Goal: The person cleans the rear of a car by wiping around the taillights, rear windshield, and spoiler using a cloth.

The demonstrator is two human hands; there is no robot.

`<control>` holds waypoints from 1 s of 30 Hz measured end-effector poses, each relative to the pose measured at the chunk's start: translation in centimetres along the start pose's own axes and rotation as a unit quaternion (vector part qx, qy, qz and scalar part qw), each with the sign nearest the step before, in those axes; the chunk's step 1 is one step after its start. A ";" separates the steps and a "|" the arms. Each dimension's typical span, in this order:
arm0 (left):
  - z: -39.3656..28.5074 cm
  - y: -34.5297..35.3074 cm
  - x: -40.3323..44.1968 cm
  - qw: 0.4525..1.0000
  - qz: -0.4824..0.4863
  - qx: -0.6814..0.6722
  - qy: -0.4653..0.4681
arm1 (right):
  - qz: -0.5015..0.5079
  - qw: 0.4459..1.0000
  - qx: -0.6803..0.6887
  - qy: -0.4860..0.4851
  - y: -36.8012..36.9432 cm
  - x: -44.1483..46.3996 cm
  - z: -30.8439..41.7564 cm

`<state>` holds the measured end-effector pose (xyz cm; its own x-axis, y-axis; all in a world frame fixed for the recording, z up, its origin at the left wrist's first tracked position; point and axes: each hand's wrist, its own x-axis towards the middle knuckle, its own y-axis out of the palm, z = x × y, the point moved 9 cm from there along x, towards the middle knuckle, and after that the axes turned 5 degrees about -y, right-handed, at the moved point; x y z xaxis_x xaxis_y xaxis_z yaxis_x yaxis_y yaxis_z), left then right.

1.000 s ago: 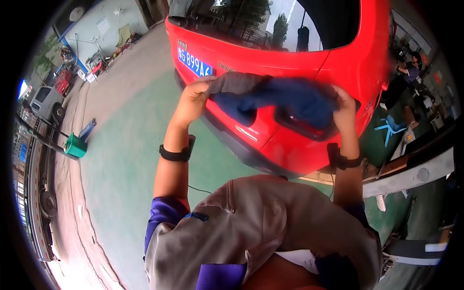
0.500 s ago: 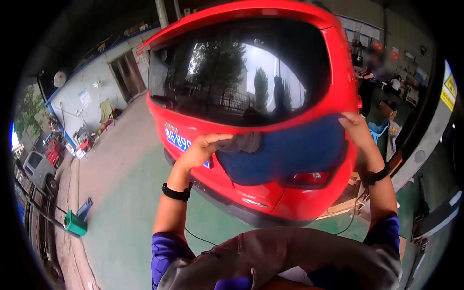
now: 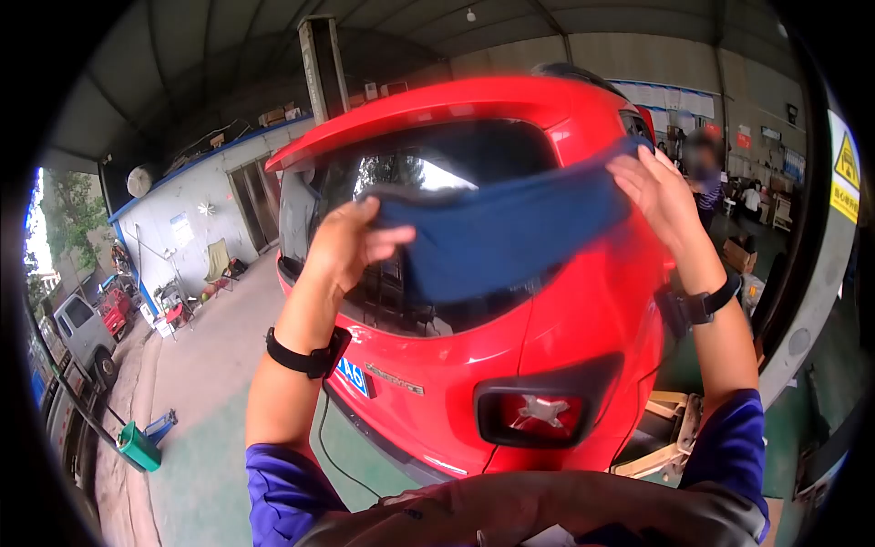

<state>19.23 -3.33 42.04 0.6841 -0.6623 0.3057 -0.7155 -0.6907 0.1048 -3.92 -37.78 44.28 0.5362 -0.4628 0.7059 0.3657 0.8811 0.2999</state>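
Note:
A dark blue cloth (image 3: 510, 232), blurred by motion, hangs stretched between my two hands in front of the red car's rear window. My left hand (image 3: 351, 242) pinches its left end, with some fingers held loosely apart. At the upper right, my right hand (image 3: 652, 187) grips the other end between thumb and fingers. Behind and below the cloth is the red car (image 3: 447, 356), with its tail light (image 3: 542, 415) under the cloth's right part. The cloth hides part of the rear window.
A post with a yellow warning sign (image 3: 846, 173) rises at the right. Wooden pieces (image 3: 661, 438) lie beside the car. A person (image 3: 706, 173) stands in the right background. A green bucket (image 3: 138, 447) and a white vehicle (image 3: 82, 328) are at the left.
Both hands have lifted the cloth from in front of the tailgate up to the rear window. The view has tilted up, showing more of the roof and the car's side.

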 end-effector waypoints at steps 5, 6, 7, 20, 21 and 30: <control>-7.1 5.5 3.9 0.972 -0.067 -0.163 0.158 | 0.000 0.987 -0.082 -0.136 2.8 9.3 1.6; -8.2 7.0 4.4 0.968 -0.066 -0.169 0.176 | 0.028 0.956 -0.206 -0.207 3.2 11.6 1.6; -9.2 8.3 5.3 0.963 -0.063 -0.174 0.194 | 0.052 0.903 -0.325 -0.275 3.6 13.2 0.8; -11.7 13.1 10.5 0.591 -0.176 0.597 0.514 | 0.111 0.746 -0.614 -0.232 9.4 18.1 -2.1; -11.6 11.9 10.5 0.607 -0.179 0.588 0.503 | 0.127 0.745 -0.618 -0.217 10.5 17.8 -1.7; -13.6 -1.1 12.8 0.689 -0.206 0.531 0.449 | 0.134 0.600 -0.680 -0.398 25.1 13.7 -2.2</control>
<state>26.84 -7.15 58.70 0.0929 -0.2294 0.9689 0.3456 -0.9051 -0.2475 14.32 -22.19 60.04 0.3792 0.3492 0.8569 0.9209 -0.2328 -0.3126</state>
